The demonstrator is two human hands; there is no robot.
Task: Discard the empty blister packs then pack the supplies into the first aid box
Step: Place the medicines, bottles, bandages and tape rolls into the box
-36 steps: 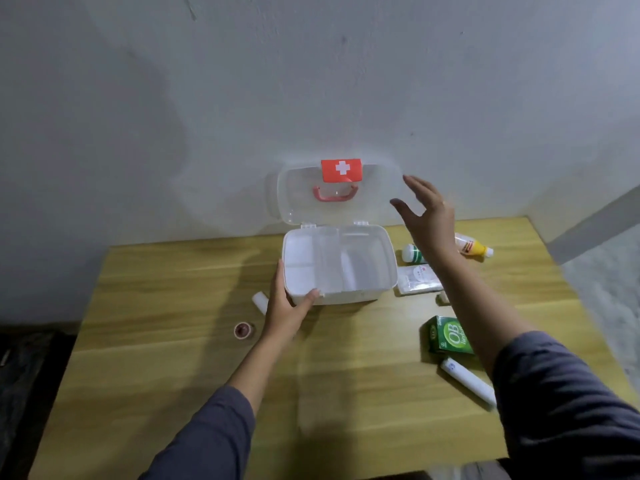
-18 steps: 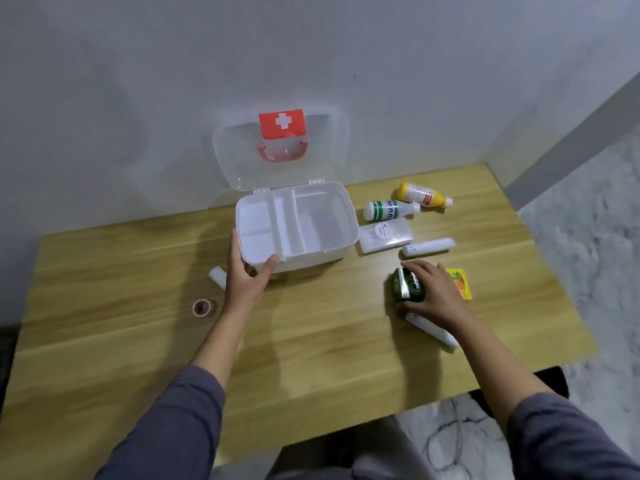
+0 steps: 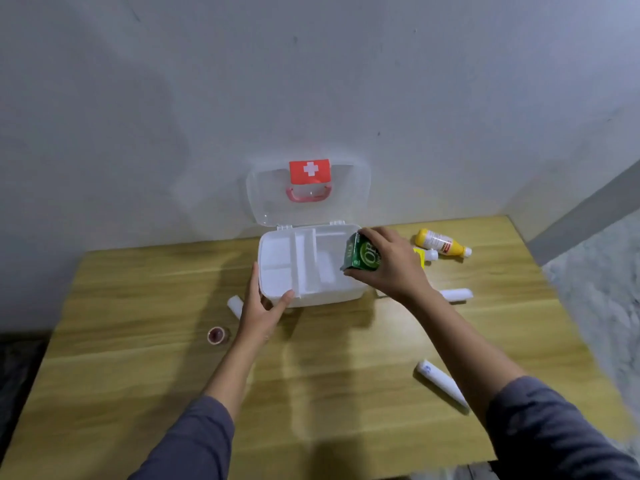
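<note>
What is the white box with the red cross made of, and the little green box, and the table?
The first aid box looks like smooth plastic: its base is milky white and its lid is see-through, showing the wall behind. The green box in the right hand seems to be glossy printed cardboard, with sharp folded edges. The table shows light wood grain, though it may be a laminate.

White cross on a red label (image 3: pixel 309 171) on the box lid (image 3: pixel 349 195). Green carton (image 3: pixel 362 257) in the right hand (image 3: pixel 391 268) reads "OB" in large white letters; smaller print unreadable. Yellow bottle (image 3: pixel 441 245) has a white label with a red patch, text too blurred. White tube (image 3: pixel 441 383) bears a small blue mark, illegible.
</note>
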